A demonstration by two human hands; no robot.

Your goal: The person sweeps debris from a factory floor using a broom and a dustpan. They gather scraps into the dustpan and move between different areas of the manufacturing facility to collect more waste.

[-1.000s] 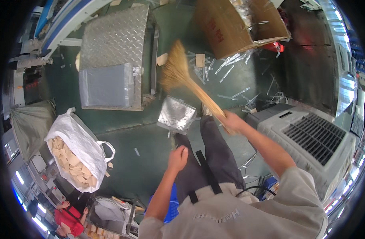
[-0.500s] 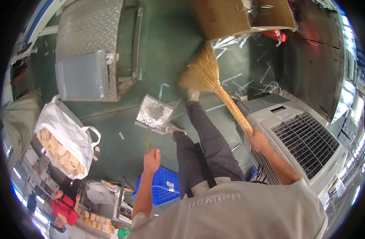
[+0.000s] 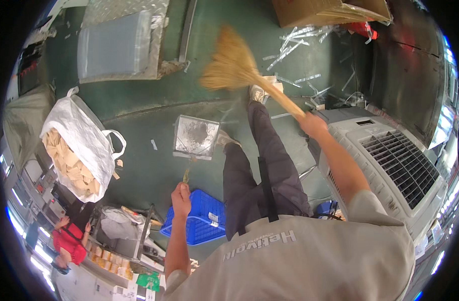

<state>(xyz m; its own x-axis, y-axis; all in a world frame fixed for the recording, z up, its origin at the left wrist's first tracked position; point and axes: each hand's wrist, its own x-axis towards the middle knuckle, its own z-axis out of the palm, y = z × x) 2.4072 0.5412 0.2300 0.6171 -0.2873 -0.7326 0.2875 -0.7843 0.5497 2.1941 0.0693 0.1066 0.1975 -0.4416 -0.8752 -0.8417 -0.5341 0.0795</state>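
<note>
1. head view: the right hand [image 3: 313, 124] is clenched around the wooden handle of a straw broom [image 3: 234, 62], whose bristle head is blurred and lies over the green floor [image 3: 139, 170], ahead of the person's front shoe.
2. the left hand [image 3: 181, 193] grips the thin handle of a metal dustpan [image 3: 196, 137]; the pan sits flat on the floor just beside the person's rear shoe, its tray grey with dust.
3. the broom head is apart from the dustpan, further from the person and slightly to the right of it.
4. clear plastic strips [image 3: 299, 40] are scattered on the floor near a brown cardboard box [image 3: 319, 10] at the top edge.
5. a white sack [image 3: 84, 145] full of tan wooden scraps stands to the left of the dustpan.
6. a blue plastic crate [image 3: 197, 215] lies beside the left forearm.
7. a white cooler unit [image 3: 390, 165] with a dark grille stands to the right, under the right arm.
8. another person in a red top [image 3: 69, 241] is at the lower left.
</note>
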